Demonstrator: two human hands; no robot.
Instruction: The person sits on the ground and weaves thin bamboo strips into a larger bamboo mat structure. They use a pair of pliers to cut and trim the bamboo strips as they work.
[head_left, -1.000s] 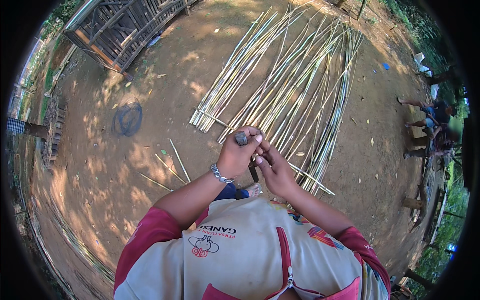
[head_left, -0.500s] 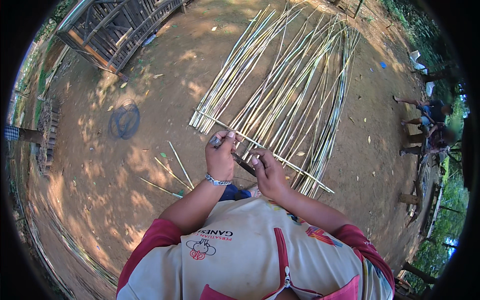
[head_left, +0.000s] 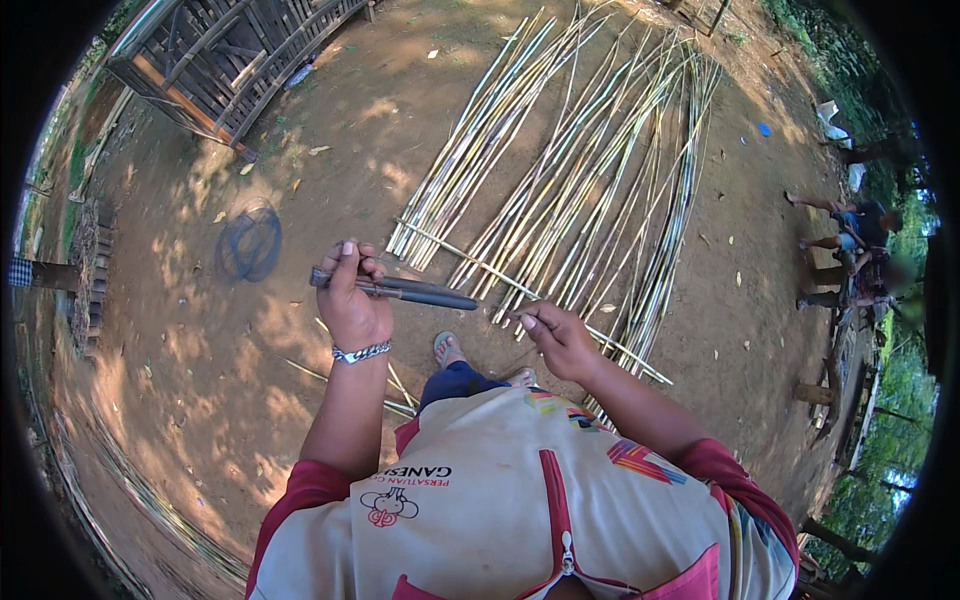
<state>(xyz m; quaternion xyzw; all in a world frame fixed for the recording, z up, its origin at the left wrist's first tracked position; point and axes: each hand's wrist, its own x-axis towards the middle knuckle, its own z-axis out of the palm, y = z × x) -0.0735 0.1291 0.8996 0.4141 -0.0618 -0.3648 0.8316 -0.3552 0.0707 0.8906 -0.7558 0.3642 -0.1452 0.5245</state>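
The left hand (head_left: 354, 308) has moved left, fingers (head_left: 371, 266) gripping a part-hidden dark tool (head_left: 430, 293); the right hand (head_left: 562, 342) is closed, contents indistinct.

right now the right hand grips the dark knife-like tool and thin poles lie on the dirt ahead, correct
No: the head view shows the left hand, not the right hand, gripping the dark knife-like tool; thin poles lie on the dirt ahead.
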